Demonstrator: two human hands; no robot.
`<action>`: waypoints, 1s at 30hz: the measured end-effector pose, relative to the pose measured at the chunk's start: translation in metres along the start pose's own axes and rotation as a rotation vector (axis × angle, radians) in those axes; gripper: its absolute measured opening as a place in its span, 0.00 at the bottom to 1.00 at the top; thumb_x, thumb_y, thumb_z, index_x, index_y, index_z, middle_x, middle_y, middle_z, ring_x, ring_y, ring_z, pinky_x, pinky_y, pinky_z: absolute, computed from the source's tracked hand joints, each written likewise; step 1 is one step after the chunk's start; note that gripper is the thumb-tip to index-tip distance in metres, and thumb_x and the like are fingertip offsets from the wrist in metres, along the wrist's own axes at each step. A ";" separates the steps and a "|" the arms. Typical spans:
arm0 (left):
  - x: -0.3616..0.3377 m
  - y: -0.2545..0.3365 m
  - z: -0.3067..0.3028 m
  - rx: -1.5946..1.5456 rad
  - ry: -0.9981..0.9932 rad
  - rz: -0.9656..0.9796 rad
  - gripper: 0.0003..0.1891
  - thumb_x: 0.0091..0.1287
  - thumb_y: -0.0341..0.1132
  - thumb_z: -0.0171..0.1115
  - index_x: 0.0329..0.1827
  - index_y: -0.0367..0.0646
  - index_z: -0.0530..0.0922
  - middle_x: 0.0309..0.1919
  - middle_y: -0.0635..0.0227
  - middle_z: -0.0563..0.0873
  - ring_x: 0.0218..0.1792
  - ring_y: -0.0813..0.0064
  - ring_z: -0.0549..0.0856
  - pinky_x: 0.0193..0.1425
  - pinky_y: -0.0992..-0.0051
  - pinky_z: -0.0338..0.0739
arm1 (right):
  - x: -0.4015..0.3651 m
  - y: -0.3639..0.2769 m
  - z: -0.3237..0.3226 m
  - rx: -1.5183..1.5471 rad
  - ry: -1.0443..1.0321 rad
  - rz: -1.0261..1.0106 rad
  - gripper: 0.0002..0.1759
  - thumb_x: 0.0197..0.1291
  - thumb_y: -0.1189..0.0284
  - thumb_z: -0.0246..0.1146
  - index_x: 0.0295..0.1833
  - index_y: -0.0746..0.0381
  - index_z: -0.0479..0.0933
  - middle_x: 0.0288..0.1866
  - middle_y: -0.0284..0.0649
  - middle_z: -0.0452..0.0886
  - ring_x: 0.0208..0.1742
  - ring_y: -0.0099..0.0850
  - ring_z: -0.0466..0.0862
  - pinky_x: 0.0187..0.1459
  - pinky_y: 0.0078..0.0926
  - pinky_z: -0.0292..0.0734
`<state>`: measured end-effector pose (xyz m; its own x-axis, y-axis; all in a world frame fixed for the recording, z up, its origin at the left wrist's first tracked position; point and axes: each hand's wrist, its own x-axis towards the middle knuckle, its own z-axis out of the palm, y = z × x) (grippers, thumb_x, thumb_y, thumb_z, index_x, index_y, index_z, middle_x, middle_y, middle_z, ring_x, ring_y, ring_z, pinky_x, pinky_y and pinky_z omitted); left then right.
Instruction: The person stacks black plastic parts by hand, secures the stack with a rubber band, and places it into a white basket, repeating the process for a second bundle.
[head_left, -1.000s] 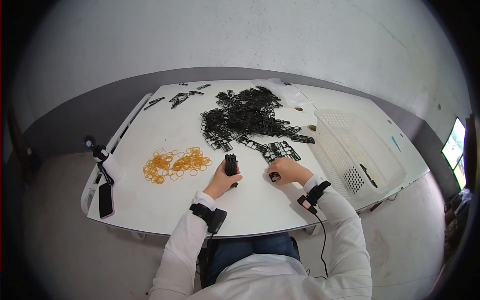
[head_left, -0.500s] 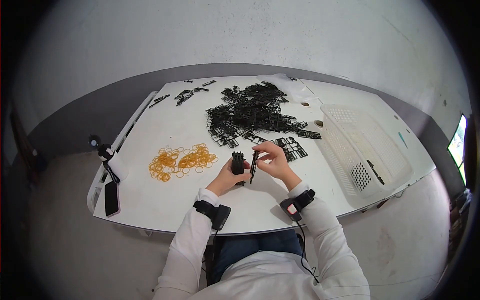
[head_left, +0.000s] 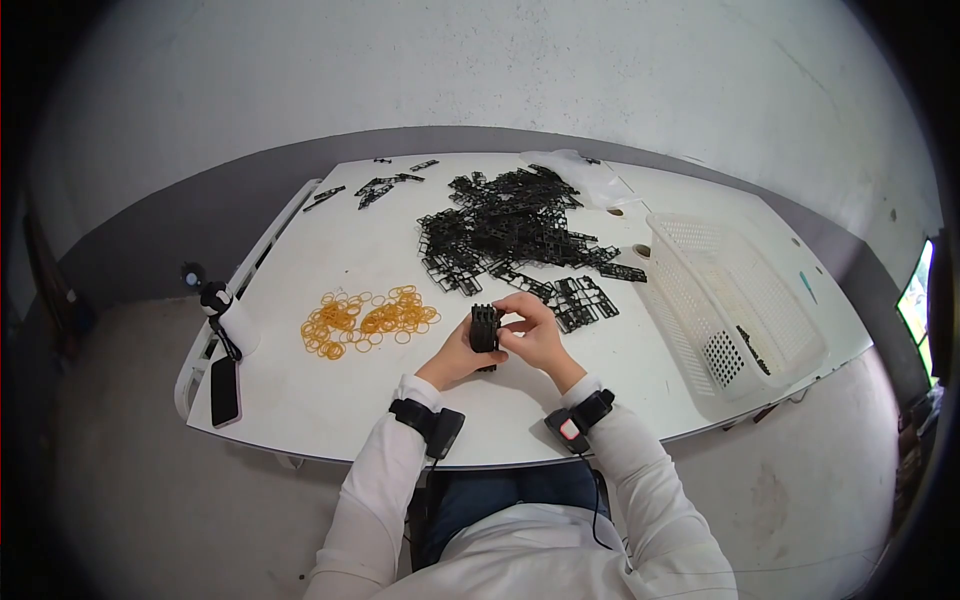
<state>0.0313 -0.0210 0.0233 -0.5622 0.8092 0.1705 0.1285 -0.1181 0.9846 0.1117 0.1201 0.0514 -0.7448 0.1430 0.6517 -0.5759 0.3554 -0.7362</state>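
My left hand (head_left: 461, 358) is closed around a stack of black plastic frames (head_left: 485, 328), held on edge just above the white table (head_left: 390, 410). My right hand (head_left: 534, 335) pinches the stack's right side, where a single black piece now lies against it; the fingers hide most of that piece. Beyond my hands spreads a large heap of black plastic frames (head_left: 500, 225). A few flat frames (head_left: 582, 303) lie close to my right hand. To the left of my hands is a loose pile of amber rubber bands (head_left: 370, 318).
A white perforated basket (head_left: 690, 300) stands at the right with some black pieces inside. A phone (head_left: 225, 391) and a white bottle (head_left: 233, 325) are at the left edge. Crumpled clear plastic (head_left: 585, 180) and several stray frames (head_left: 378, 187) lie toward the back.
My right hand has moved left, bringing its single black piece from a small gap away up against the stack in my left hand. The left hand keeps its hold.
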 end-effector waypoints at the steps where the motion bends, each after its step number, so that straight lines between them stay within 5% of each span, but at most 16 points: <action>1: 0.001 -0.001 0.000 0.002 0.001 0.006 0.35 0.45 0.29 0.73 0.58 0.43 0.64 0.49 0.70 0.74 0.49 0.79 0.74 0.53 0.76 0.71 | 0.000 0.000 0.000 -0.001 -0.002 -0.006 0.20 0.42 0.81 0.59 0.46 0.65 0.77 0.43 0.39 0.76 0.43 0.26 0.79 0.41 0.22 0.81; 9: 0.002 -0.005 0.001 0.033 0.001 0.088 0.40 0.45 0.24 0.72 0.63 0.42 0.60 0.57 0.71 0.71 0.51 0.78 0.74 0.52 0.76 0.73 | -0.004 0.007 -0.001 -0.023 0.018 -0.029 0.21 0.42 0.82 0.59 0.47 0.66 0.76 0.46 0.40 0.75 0.45 0.27 0.78 0.46 0.23 0.80; 20: 0.000 -0.005 0.003 -0.024 0.002 0.091 0.37 0.44 0.26 0.73 0.59 0.41 0.64 0.47 0.70 0.76 0.44 0.80 0.77 0.48 0.77 0.74 | -0.007 0.005 0.002 0.141 0.038 0.005 0.20 0.45 0.83 0.62 0.48 0.67 0.76 0.47 0.41 0.76 0.46 0.28 0.78 0.47 0.24 0.79; 30: 0.000 -0.009 0.005 0.094 0.081 0.082 0.35 0.44 0.26 0.72 0.57 0.41 0.65 0.48 0.68 0.75 0.47 0.78 0.76 0.49 0.77 0.73 | -0.011 0.019 -0.002 0.123 0.003 -0.041 0.22 0.47 0.80 0.66 0.52 0.66 0.75 0.48 0.42 0.77 0.48 0.28 0.78 0.49 0.24 0.77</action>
<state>0.0346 -0.0169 0.0140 -0.6101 0.7498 0.2560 0.2501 -0.1243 0.9602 0.1093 0.1269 0.0306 -0.7192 0.1334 0.6818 -0.6427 0.2450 -0.7259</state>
